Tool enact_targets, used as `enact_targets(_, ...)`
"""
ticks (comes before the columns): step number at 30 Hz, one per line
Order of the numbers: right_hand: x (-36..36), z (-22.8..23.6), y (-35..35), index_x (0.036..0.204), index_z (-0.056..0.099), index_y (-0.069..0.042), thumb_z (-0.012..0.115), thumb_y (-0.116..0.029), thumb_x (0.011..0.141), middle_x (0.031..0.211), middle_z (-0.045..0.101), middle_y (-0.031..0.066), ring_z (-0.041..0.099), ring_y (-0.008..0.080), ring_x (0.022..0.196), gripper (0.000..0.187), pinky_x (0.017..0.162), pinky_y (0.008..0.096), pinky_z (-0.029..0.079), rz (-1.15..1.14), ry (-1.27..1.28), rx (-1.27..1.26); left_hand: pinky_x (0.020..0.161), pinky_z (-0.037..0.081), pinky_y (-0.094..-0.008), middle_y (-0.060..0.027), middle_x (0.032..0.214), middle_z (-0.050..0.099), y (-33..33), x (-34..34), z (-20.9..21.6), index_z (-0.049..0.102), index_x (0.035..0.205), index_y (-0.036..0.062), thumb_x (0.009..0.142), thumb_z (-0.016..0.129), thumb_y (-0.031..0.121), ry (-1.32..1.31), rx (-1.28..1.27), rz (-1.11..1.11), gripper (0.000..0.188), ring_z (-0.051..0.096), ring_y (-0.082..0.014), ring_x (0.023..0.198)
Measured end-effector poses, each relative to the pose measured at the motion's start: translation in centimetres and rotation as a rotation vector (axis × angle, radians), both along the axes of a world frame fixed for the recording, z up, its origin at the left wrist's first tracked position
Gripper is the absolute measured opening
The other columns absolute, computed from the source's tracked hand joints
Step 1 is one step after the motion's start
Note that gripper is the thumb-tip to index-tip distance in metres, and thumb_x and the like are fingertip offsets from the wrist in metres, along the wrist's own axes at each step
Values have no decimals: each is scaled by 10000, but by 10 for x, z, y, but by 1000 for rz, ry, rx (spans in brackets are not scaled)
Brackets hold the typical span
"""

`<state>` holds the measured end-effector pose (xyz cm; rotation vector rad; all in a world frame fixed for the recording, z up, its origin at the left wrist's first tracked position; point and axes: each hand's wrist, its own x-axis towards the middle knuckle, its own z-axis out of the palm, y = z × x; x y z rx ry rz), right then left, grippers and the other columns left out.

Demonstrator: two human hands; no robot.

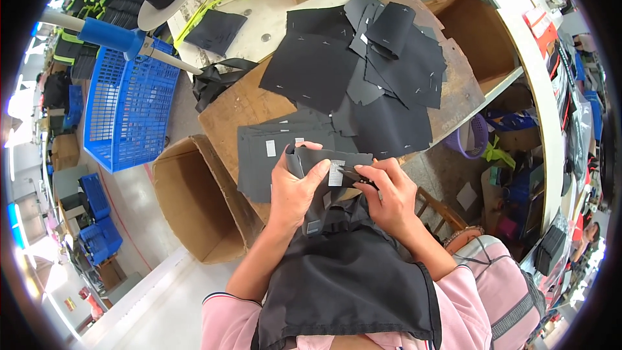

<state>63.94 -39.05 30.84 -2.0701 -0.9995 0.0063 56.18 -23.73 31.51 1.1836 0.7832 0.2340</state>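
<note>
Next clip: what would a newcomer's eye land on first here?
Both bare hands, left hand and right hand, pinch a folded dark grey fabric piece with a white label at centre. Beyond them a heap of black cut fabric panels covers the brown wooden worktable, with a bright blue plastic crate at left.

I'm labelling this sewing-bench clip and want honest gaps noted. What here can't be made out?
Head view only:
- Small dark tool in the right hand: fingers cover most of it, kind unclear.
- White label on the dark fabric piece held by the left hand: print too small.
- Garment on the lap: cut off by the lower edge.
- Cardboard box: inside shadowed.
</note>
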Motion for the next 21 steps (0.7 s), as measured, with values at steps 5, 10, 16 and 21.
enact_targets(5, -6, -7, 5, 966, 613, -73, 714, -55, 677, 784, 541, 64, 574, 222, 619, 307, 517, 315, 454, -38, 118, 53, 669, 423, -209, 17, 865, 538, 0, 0, -1, 580, 996, 49, 799, 667, 32, -18, -39, 28, 216, 503, -51, 760)
enact_targets(10, -8, -5, 9, 943, 622, -51, 729, -16, 677, 798, 560, 92, 584, 232, 610, 289, 524, 303, 475, -50, 117, 39, 662, 432, -208, 2, 848, 557, -2, -1, 1, 581, 1001, 51, 799, 660, 17, -1, -57, 29, 220, 521, -56, 748)
enact_targets(16, -11, -6, 9, 925, 628, -47, 720, -11, 681, 800, 567, 98, 593, 242, 645, 264, 555, 308, 481, -64, 117, 31, 689, 445, -213, -1, 870, 571, 1, -1, 0, 582, 1010, 52, 794, 661, 9, 22, -57, 39, 234, 541, -63, 778)
enact_targets(21, -7, -10, 7, 907, 611, -51, 698, -17, 686, 808, 535, 72, 559, 226, 680, 240, 594, 316, 459, -9, 157, 47, 727, 454, -233, -11, 910, 586, 16, -7, -8, 579, 1002, 55, 775, 674, 13, 77, -107, -1, 250, 556, -90, 797)
